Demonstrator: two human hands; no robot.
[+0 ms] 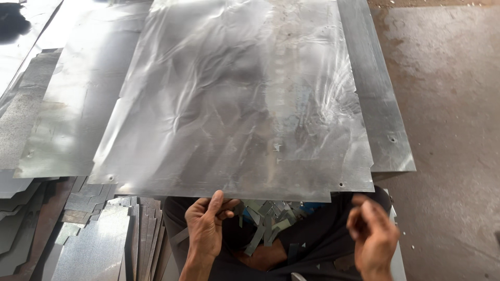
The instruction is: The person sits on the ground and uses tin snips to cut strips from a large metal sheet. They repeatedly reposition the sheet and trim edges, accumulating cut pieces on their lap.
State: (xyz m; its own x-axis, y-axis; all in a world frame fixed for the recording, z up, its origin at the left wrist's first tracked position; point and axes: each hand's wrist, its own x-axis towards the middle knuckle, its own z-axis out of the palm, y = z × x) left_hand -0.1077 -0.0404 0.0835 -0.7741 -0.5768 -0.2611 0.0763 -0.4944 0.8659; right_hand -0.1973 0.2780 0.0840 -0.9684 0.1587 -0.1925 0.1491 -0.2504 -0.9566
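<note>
At the near edge of a large metal sheet, the left hand has its grip closed on the rim, thumb on top and fingers curled underneath. The sheet is thin, shiny and grey, roughly rectangular, its face rippled with soft dents and creases that catch the light. Small punched holes sit near its near corners, and the right corner is notched. It lies on top of a stack of similar flat sheets, whose duller, smoother edges stick out to the right and left.

The right hand is blurred, apart from the sheet and just below its right near corner; its fingers are loosely curled with nothing visible in them, though the blur makes the grip hard to read.

Between the hands, on the person's dark-clothed lap, lies a small heap of narrow bent metal strips. To the lower left, cut metal pieces with stepped, angular outlines are stacked on edge and flat. On the right is a rough, stained concrete floor.
</note>
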